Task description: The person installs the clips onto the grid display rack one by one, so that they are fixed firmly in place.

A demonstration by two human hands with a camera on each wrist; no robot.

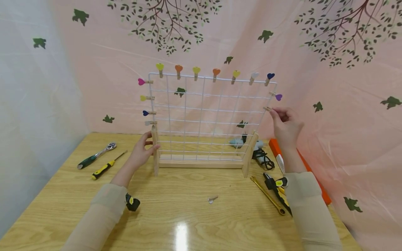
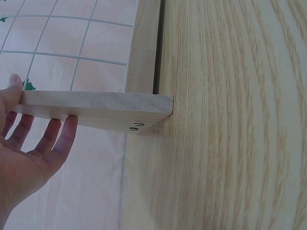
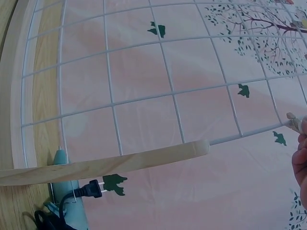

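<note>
A white wire grid point(image 1: 203, 94) stands upright in a wooden stand point(image 1: 201, 164). Heart-topped clothespins line its top edge and both sides, among them a purple one point(image 1: 278, 97) at upper right. My right hand point(image 1: 288, 127) pinches a small wooden clothespin point(image 1: 267, 108) at the grid's right edge, just below the purple one; fingers hide its heart end. In the right wrist view that clothespin point(image 3: 293, 122) meets the edge wire. My left hand point(image 1: 141, 151) grips the stand's left post point(image 2: 96, 100), thumb on one side and fingers on the other.
A loose clothespin point(image 1: 212, 199) lies in front of the stand. On the left lie a ratchet point(image 1: 97, 156) and a screwdriver point(image 1: 108, 165). To the right are a gold wrench point(image 1: 268, 195), pliers point(image 1: 276, 191) and an orange-red box point(image 1: 317, 183). A blue glue gun point(image 3: 67, 206) with its cord sits behind.
</note>
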